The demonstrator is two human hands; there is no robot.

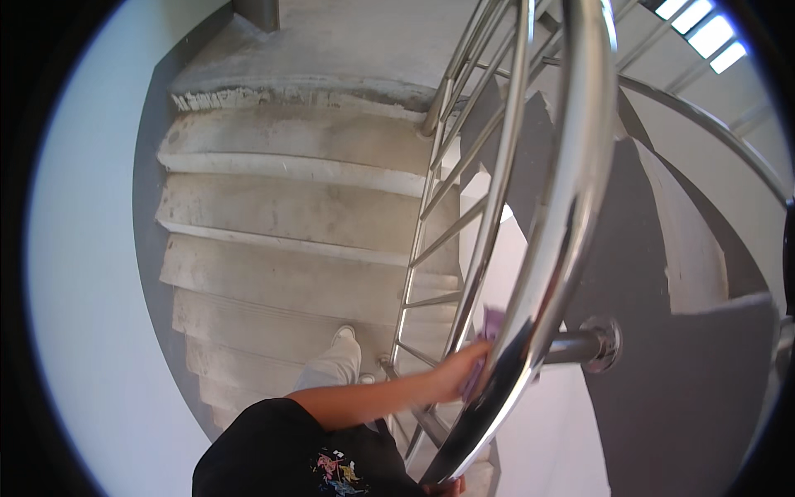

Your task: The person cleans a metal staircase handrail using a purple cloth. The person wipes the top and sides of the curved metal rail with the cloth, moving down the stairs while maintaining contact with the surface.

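Observation:
My left hand (463, 373) reaches across from the black sleeve and presses a purple cloth (492, 323) against the side of a polished metal handrail (574, 186). The cloth is bunched between the fingers and the rail, and part of it is hidden behind the hand. Low at the picture's bottom edge, a few fingers of my right hand (450, 487) curl around the lower end of the handrail; the rest of that hand is out of view.
Worn concrete steps (298, 205) lie to the left of the metal balusters (447, 230), with a landing (366, 43) at the top of the picture. My shoe (345, 333) rests on a step. A grey-and-white wall (87, 248) curves along the left. Beyond the rail is a grey stair side (671, 385).

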